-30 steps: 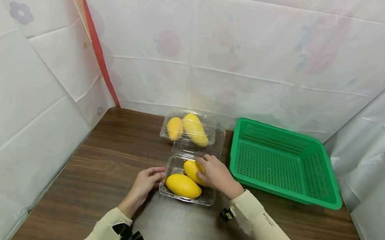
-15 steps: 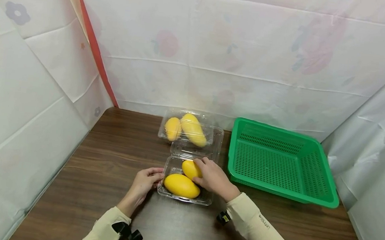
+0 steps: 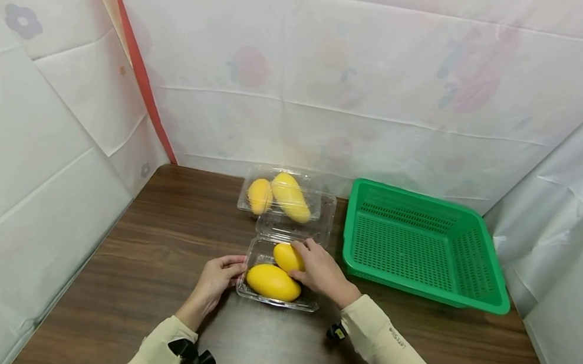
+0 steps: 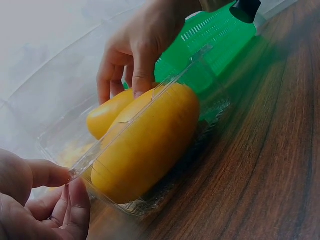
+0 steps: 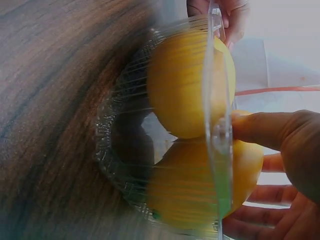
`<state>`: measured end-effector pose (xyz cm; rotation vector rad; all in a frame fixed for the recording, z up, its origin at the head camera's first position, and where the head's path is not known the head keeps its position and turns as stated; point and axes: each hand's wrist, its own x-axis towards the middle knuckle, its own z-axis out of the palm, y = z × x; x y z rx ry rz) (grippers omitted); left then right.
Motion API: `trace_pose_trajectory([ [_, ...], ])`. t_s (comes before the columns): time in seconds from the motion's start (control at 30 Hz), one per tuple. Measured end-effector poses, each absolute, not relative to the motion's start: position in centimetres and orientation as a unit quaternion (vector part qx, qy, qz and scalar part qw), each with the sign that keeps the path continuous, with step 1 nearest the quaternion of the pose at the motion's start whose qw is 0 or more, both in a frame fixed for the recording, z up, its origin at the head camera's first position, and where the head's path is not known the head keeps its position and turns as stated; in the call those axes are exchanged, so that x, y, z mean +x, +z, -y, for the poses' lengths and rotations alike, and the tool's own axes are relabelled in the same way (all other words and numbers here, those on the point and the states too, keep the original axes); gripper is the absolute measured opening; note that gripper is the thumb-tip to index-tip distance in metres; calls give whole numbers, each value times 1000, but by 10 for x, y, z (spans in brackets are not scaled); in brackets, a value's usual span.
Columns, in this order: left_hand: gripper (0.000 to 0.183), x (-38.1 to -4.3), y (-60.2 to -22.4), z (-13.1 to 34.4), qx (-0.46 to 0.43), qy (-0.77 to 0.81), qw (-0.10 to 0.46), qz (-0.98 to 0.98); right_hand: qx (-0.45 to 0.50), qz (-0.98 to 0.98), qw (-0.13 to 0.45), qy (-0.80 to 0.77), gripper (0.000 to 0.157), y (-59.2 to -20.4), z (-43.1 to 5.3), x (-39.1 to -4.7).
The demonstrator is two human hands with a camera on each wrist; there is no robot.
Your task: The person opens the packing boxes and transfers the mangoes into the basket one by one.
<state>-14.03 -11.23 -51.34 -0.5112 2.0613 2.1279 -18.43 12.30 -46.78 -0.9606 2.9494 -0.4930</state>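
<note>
A clear plastic clamshell box (image 3: 278,304) lies with its lid folded back, holding two yellow mangoes. My left hand (image 3: 214,280) pinches the box's left rim; in the left wrist view its thumb and fingers (image 4: 50,172) meet at the plastic edge. My right hand (image 3: 320,271) grips the farther mango (image 3: 286,256), fingers over the far side and thumb on the near side. The nearer mango (image 3: 272,282) rests along the front of the box, beside the gripped one. In the right wrist view, the box wall covers part of the gripped mango (image 5: 185,187).
Behind the open lid (image 3: 321,224) stands another clear box (image 3: 245,201) with two mangoes (image 3: 290,196) in it. A green perforated basket (image 3: 424,291) occupies the right side of the brown wooden table (image 3: 155,262). White patterned sheets (image 3: 197,118) enclose the back and sides.
My right hand has settled lower round the farther mango, covering more of its right end. The left hand stays at the rim, and the view shifts slightly.
</note>
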Motion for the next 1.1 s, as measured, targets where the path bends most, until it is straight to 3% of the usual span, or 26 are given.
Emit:
trace_pose_trajectory([
  [1.1, 31, -139, -518, 112, -178, 721, 63, -666, -293, -939, 4, -179, 55, -464, -121, -186],
])
